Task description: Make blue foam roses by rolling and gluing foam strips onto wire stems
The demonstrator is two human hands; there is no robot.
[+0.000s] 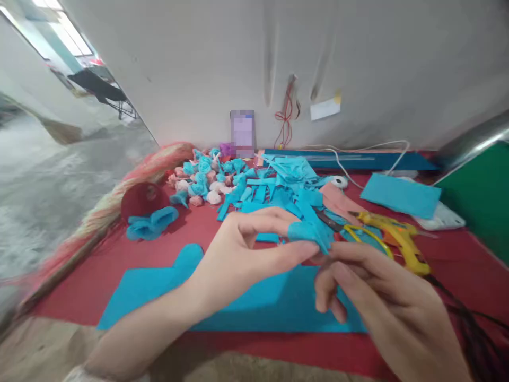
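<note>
My left hand (242, 254) pinches a small piece of blue crepe paper (304, 231) between thumb and fingers, above the middle of the table. From the right, my right hand (389, 297) has its fingers curled, and the fingertips close on the twisted lower end of the same piece. Under both hands lies a wide flat sheet of blue crepe paper (254, 307), with a rounded blue piece (189, 260) at its upper left. Behind the hands are cut blue strips (274, 185) in a loose heap.
Blue and pink paper flowers (202, 178) pile up at the back left. A red roll (143, 199) and a looped blue piece (153, 224) sit nearer. On the right are a yellow glue gun (401, 241) and a blue folded packet (401, 195). A phone (242, 132) leans on the wall.
</note>
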